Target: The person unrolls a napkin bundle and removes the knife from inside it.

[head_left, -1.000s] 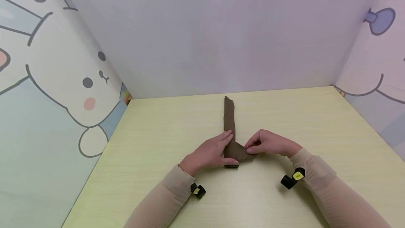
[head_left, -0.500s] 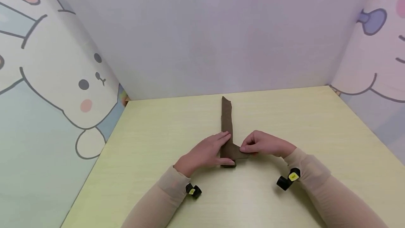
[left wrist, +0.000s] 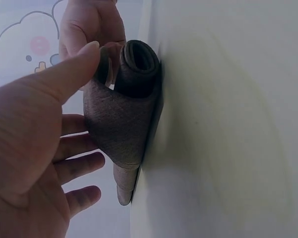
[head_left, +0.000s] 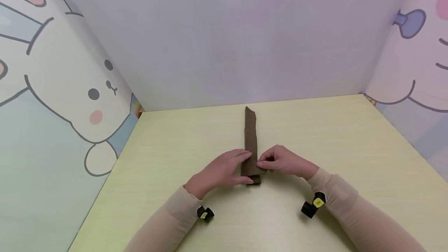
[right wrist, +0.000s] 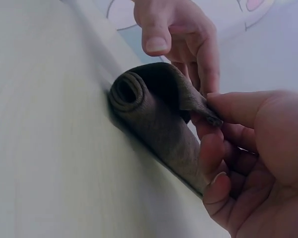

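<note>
A brown cloth (head_left: 250,135), rolled into a long narrow tube, lies pointing away from me on the table. At its near end a loose flap (right wrist: 171,82) arches over the coiled layers. My right hand (head_left: 288,161) pinches that flap's edge between thumb and fingers, holding it just right of the roll. My left hand (head_left: 220,170) is at the roll's left side, its fingers fairly straight and spread, the fingertips touching the cloth in the head view. Its thumb (left wrist: 77,72) lies by the flap in the left wrist view. The coiled end (right wrist: 126,91) shows in the right wrist view.
The pale wood-grain table (head_left: 182,135) extends on both sides of the roll. A plain light wall panel (head_left: 224,49) stands at its back edge, with cartoon-printed panels (head_left: 63,119) at the sides. A small black camera (head_left: 311,205) sits on each wrist.
The flap has been drawn from a wide spread on the right over toward the roll, my right hand moving left with it. My left hand has shifted slightly left, uncovering more of the near end.
</note>
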The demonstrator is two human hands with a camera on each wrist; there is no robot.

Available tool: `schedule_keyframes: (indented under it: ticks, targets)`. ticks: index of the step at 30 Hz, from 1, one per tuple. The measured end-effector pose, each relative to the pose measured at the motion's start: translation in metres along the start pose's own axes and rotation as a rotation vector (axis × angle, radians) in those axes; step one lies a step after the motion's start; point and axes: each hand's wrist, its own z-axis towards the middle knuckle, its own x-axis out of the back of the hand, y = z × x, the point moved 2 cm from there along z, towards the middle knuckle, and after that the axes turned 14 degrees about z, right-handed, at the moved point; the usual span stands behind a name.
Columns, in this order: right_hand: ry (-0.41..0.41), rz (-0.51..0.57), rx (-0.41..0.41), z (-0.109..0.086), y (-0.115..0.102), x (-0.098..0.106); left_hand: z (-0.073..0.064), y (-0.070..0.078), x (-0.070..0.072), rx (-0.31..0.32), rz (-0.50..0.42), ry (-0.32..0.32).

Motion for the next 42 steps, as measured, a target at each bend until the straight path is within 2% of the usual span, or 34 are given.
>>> schedule_keyframes:
  ticks: [6,8,10,14,19,23,30,42]
  targets:
    - [0.050,-0.011,0.021,0.002,-0.004,-0.009,-0.002,-0.002,0.002,-0.022,0.011,0.028]
    - [0.063,-0.004,0.019,0.001,-0.012,-0.012,-0.003,-0.002,0.002,-0.020,0.018,0.028]
    - [0.088,-0.015,0.019,0.002,-0.012,-0.013,-0.005,-0.003,0.002,-0.012,0.021,0.021]
    - [0.164,-0.084,0.040,0.004,-0.007,-0.011,-0.010,-0.007,0.001,0.010,0.026,-0.007]
    - [0.231,-0.182,0.120,0.006,-0.002,-0.011,-0.017,-0.012,-0.001,0.024,0.031,-0.028]
    - [0.241,-0.257,0.165,0.008,0.002,-0.013,-0.023,-0.014,0.000,0.037,0.029,-0.036]
    - [0.219,-0.353,0.124,0.008,0.006,-0.017,-0.031,-0.018,0.001,0.056,0.033,-0.066]
    - [0.191,-0.419,0.114,0.009,0.008,-0.020,-0.044,-0.023,-0.001,0.099,0.019,-0.080]
